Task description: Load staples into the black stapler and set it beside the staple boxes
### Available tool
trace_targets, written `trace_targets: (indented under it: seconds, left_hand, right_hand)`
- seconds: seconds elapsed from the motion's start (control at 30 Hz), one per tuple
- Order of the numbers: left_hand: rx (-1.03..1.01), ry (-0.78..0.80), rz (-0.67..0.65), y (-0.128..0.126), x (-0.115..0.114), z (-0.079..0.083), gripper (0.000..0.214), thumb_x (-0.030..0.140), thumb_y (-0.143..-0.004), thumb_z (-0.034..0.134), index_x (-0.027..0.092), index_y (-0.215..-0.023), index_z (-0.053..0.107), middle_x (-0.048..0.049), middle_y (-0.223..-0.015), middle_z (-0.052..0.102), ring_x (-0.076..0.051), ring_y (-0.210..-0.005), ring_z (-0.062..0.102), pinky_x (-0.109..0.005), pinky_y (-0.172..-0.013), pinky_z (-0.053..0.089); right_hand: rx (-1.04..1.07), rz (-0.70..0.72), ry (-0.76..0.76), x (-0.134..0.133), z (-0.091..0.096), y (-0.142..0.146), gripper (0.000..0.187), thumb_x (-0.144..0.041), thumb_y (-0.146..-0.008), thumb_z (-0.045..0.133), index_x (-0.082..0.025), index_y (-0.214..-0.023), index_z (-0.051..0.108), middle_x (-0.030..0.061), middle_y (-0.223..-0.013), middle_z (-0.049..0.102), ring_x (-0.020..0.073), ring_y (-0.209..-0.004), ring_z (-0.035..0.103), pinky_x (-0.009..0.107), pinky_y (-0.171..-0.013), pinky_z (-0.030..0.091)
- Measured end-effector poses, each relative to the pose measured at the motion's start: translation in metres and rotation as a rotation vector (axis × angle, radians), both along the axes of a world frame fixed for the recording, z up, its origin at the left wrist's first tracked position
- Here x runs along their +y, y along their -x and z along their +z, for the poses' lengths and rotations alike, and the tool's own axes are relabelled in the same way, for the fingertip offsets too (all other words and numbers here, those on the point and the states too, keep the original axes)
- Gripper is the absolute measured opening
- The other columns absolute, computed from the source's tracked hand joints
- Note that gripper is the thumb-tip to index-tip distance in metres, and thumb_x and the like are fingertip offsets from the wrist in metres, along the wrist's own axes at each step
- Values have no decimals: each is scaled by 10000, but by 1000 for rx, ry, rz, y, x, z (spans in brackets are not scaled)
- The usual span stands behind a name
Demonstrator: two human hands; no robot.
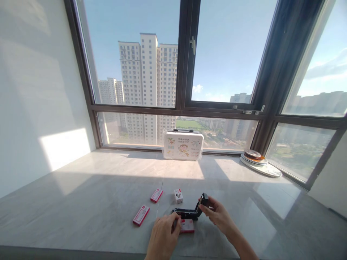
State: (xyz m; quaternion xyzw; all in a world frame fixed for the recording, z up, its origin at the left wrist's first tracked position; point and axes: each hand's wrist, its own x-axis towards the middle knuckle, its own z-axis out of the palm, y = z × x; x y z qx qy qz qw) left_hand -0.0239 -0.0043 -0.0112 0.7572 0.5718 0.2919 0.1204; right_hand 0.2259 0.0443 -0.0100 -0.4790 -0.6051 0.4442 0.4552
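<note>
A black stapler (189, 212) lies on the grey stone sill, hinged open, its top arm tilted up to the right. My right hand (217, 213) is closed on that raised top arm. My left hand (163, 236) pinches at the stapler's near left end, fingers pressed together; what they hold is too small to make out. A red and white staple box (187, 226) lies right under the stapler, between my hands.
Two more red staple boxes (141, 215) (156, 195) lie to the left. A small white box (178, 196) stands behind the stapler. A white printed case (183, 145) leans at the window. Stacked plates (257, 160) sit at the right.
</note>
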Motion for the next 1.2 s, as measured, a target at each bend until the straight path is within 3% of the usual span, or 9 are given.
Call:
trace_targets:
  seconds: [0.1, 0.27, 0.47, 0.63, 0.77, 1.0, 1.2]
  left_hand:
    - [18, -12, -5, 0, 1, -1, 233, 325, -993, 441, 281, -968, 668, -7, -867, 732, -216, -854, 661, -322, -757, 370]
    - [65, -13, -49, 1, -2, 2, 219, 333, -977, 454, 285, -984, 668, -19, -941, 737, -244, -915, 646, -358, -791, 367]
    - [105, -1, -32, -11, -10, 5, 273, 456, -856, 638, 306, -1080, 684, -60, -1035, 706, -300, -987, 605, -413, -844, 361]
    - [84, -7, -86, -18, -13, 7, 226, 371, -814, 680, 342, -1038, 683, -31, -1033, 671, -282, -1012, 570, -398, -849, 353]
    - [145, -72, 56, 10, -12, 9, 52, 305, -812, 641, 265, -845, 643, -28, -965, 632, -264, -987, 545, -387, -855, 353]
    - [171, -156, 281, 84, 1, 12, 88, 310, -764, 663, 257, -806, 606, -35, -1116, 597, -271, -1081, 508, -413, -966, 343]
    - [81, -100, 143, 108, 20, 7, 110, 312, -780, 630, 233, -796, 555, -28, -1021, 583, -226, -982, 535, -334, -888, 416]
  right_hand:
    - [-154, 51, -112, 12, 13, 29, 441, -582, -752, 760, -194, -949, 689, -71, -609, 445, 105, -577, 400, 239, -539, 285]
    - [-405, 104, -120, 16, 20, 55, 367, -495, -750, 775, -195, -951, 704, -86, -575, 458, 101, -564, 414, 238, -538, 249]
    - [-568, 97, -115, 9, 22, 55, 262, -388, -778, 747, -210, -967, 716, -84, -589, 525, 104, -569, 478, 235, -543, 254]
    - [-629, 21, -84, 7, 20, 42, 289, -401, -779, 737, -194, -979, 712, -72, -597, 543, 118, -584, 502, 238, -562, 278]
    - [-646, -20, -87, 6, 16, 30, 308, -444, -798, 716, -192, -973, 712, -64, -610, 539, 124, -596, 502, 243, -567, 278]
    - [-637, -33, -86, 3, 14, 23, 312, -471, -805, 699, -209, -974, 703, -63, -622, 516, 137, -605, 515, 252, -567, 273]
    - [-632, -36, -92, 0, 17, 25, 315, -486, -808, 690, -212, -966, 695, -64, -613, 510, 139, -602, 508, 254, -577, 279]
